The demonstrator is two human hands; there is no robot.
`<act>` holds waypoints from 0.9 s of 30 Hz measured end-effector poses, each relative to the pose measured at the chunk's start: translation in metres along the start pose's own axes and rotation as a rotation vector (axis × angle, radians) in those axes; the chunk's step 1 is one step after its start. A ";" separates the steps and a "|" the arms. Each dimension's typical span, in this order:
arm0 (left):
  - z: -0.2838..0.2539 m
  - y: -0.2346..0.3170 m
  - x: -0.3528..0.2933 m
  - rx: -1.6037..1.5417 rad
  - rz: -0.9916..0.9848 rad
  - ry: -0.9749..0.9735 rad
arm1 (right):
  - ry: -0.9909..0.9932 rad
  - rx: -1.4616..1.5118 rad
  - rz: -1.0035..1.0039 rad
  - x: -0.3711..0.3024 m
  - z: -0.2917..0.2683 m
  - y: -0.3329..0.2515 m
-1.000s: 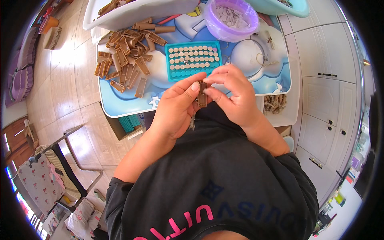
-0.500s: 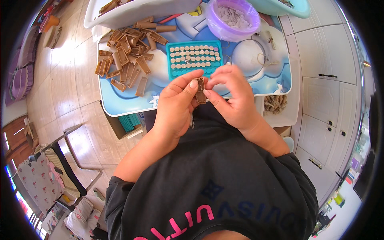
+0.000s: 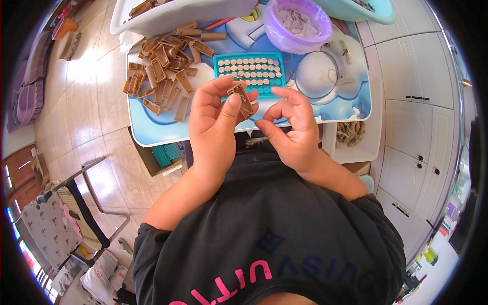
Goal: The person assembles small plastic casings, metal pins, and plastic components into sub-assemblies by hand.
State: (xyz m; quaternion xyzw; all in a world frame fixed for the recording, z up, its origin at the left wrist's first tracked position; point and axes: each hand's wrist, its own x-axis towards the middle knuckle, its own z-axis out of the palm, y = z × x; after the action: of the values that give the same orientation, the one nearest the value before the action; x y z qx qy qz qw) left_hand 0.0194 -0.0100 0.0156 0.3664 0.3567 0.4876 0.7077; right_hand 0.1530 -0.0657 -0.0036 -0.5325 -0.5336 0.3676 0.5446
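My left hand (image 3: 212, 114) is closed around a small brown plastic shell (image 3: 243, 101), hollow and oblong, its open side turned up. The left thumb presses on its near edge. Just to the right, my right hand (image 3: 292, 129) has its index finger raised, with thumb and a curled finger drawn together at the tips. Whatever lies between those tips is too small to make out. A thin greyish bundle of strands (image 3: 256, 141) hangs below the hands; its upper end cannot be traced. Beyond the hands lies a teal tray (image 3: 217, 84) with rows of pale round discs.
A heap of brown shells (image 3: 160, 68) covers the table's left side. At the back stand a white bin (image 3: 178, 18), a purple lined bucket (image 3: 272, 38) and a teal tub (image 3: 373, 18). A strand bundle (image 3: 351, 133) sits in a white container at right.
My left hand has moved left and slightly up, tilting the brown shell. My right hand has come away from the shell and lowered its fingers. The hanging strands have swung right.
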 end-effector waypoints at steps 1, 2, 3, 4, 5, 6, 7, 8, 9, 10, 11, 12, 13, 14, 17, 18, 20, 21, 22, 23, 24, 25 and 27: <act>-0.001 0.000 0.000 -0.021 -0.030 0.004 | 0.008 -0.007 -0.064 0.000 0.000 0.001; -0.001 0.000 0.000 -0.043 -0.060 0.007 | 0.007 -0.006 -0.064 0.000 0.001 0.001; -0.001 0.000 0.000 -0.042 -0.060 0.008 | 0.009 0.030 -0.055 -0.001 0.002 0.002; -0.001 0.001 0.000 -0.062 -0.074 0.005 | 0.011 0.066 -0.048 -0.001 0.003 0.002; -0.001 0.001 0.001 -0.081 -0.088 0.001 | 0.011 0.065 -0.048 -0.002 0.003 0.004; 0.000 0.001 0.000 -0.082 -0.088 0.001 | 0.004 -0.013 -0.056 -0.004 0.004 0.006; 0.000 0.002 0.000 -0.079 -0.107 0.011 | -0.003 -0.090 -0.065 -0.005 0.004 0.008; 0.000 0.002 0.000 -0.076 -0.125 0.021 | -0.004 -0.089 -0.065 -0.003 0.003 0.007; 0.000 0.001 0.001 -0.076 -0.125 0.022 | -0.020 -0.168 -0.145 -0.001 0.002 0.006; -0.001 0.001 0.000 -0.080 -0.130 0.024 | -0.037 -0.246 -0.225 0.001 0.001 0.004; -0.001 0.001 0.000 -0.083 -0.135 0.026 | -0.039 -0.246 -0.225 0.003 0.000 0.002; -0.002 0.001 0.000 -0.084 -0.134 0.028 | -0.077 -0.303 -0.258 0.005 -0.001 0.001; -0.002 0.000 0.000 -0.082 -0.154 0.037 | -0.114 -0.360 -0.291 0.006 -0.002 0.001; -0.002 0.000 -0.001 -0.081 -0.173 0.046 | -0.115 -0.360 -0.291 0.006 -0.002 0.001; -0.004 -0.003 -0.003 -0.092 -0.246 0.056 | -0.139 -0.411 -0.235 0.006 -0.002 0.000; -0.005 -0.004 -0.003 -0.092 -0.247 0.056 | -0.157 -0.405 -0.231 0.008 -0.002 0.000; -0.009 -0.008 -0.004 -0.092 -0.274 0.074 | -0.178 -0.399 -0.227 0.010 -0.004 -0.003; -0.011 -0.009 -0.005 -0.093 -0.274 0.076 | -0.242 -0.392 -0.189 0.010 -0.008 -0.006; -0.012 -0.010 -0.005 -0.114 -0.319 0.070 | -0.305 -0.386 -0.149 0.011 -0.010 -0.008; -0.014 -0.012 -0.006 -0.135 -0.363 0.065 | -0.306 -0.388 -0.149 0.010 -0.010 -0.007; -0.014 -0.014 -0.006 -0.137 -0.362 0.066 | -0.201 -0.378 -0.164 0.008 -0.009 -0.004; -0.016 -0.016 -0.007 -0.117 -0.374 0.044 | -0.097 -0.366 -0.180 0.007 -0.009 -0.002; -0.019 -0.019 -0.008 -0.101 -0.385 0.024 | -0.057 -0.329 -0.218 0.010 -0.008 0.003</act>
State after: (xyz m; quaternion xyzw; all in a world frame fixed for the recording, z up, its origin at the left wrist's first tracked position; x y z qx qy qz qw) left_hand 0.0093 -0.0196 -0.0086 0.2497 0.4038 0.3649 0.8009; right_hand 0.1627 -0.0570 -0.0037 -0.5429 -0.6560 0.2291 0.4716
